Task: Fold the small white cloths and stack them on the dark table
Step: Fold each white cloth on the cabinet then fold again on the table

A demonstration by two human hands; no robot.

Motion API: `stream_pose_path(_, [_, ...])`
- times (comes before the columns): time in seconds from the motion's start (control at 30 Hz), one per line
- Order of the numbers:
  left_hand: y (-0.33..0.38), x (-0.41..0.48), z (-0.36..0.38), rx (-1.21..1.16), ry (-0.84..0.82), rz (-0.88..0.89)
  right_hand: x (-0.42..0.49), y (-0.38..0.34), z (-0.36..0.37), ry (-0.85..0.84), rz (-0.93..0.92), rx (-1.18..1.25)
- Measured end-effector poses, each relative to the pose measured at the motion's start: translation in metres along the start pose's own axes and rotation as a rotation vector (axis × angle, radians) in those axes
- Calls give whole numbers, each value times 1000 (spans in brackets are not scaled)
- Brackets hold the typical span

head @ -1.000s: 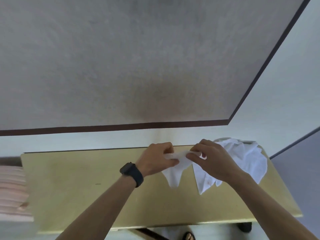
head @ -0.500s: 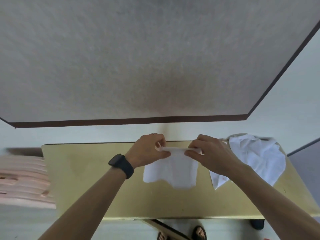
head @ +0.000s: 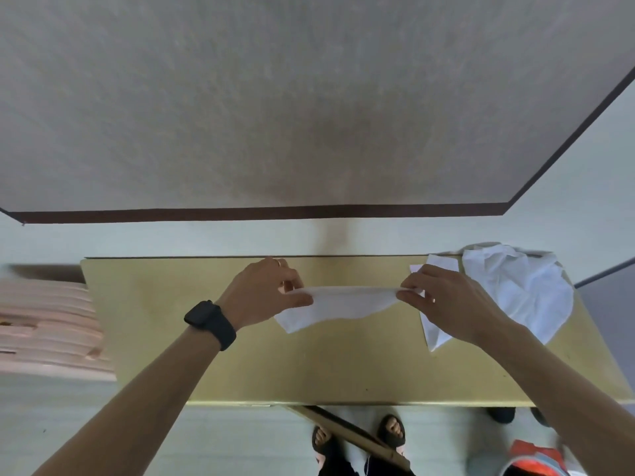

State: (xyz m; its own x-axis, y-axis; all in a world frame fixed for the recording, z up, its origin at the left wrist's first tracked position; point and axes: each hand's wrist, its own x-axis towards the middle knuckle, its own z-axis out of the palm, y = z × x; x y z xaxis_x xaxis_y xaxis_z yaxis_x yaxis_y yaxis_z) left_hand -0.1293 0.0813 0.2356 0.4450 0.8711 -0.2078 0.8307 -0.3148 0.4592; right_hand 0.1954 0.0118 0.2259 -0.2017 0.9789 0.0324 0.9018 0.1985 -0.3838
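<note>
Small white fabric cloth (head: 338, 305) was held stretched above the olive-yellow table (head: 240, 365), its corners pinched by the left hand (head: 264, 293) and right hand (head: 443, 300). No folded stack was seen; a crumpled white pile (head: 515, 290) at far right was judged unfolded work remaining.

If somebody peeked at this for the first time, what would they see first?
The left hand and right hand pinch a white cloth stretched between them over the middle of the table. A crumpled pile of white cloths sits at the table's far right corner, and a black watch is on the left wrist.
</note>
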Motion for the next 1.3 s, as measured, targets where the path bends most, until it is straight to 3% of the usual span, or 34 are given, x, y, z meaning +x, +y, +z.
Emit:
stream_pose_path(0.23, [-22,6,15,221,15,17,10,6,21,59,41,21])
stream_pose_path(0.37, [-36,18,19,196,159,-29,27,19,26,46,181,50])
stream_pose_path(0.57, [-53,26,26,190,526,53,40,27,31,222,201,130])
stream_pose_path(0.7, [-70,20,48,239,554,133,28,25,58,272,150,88])
stream_pose_path(0.77, [-78,8,69,233,520,157,13,27,81,229,166,94])
stream_pose_path(0.9, [-90,-29,122,193,379,113,-29,30,133,-46,320,145])
stream_pose_path(1.13, [-105,-98,216,157,-8,-26,-109,24,199,-412,484,174])
stream_pose_path(1.3, [-102,-109,233,-1,-187,-216,-117,22,213,-468,568,262])
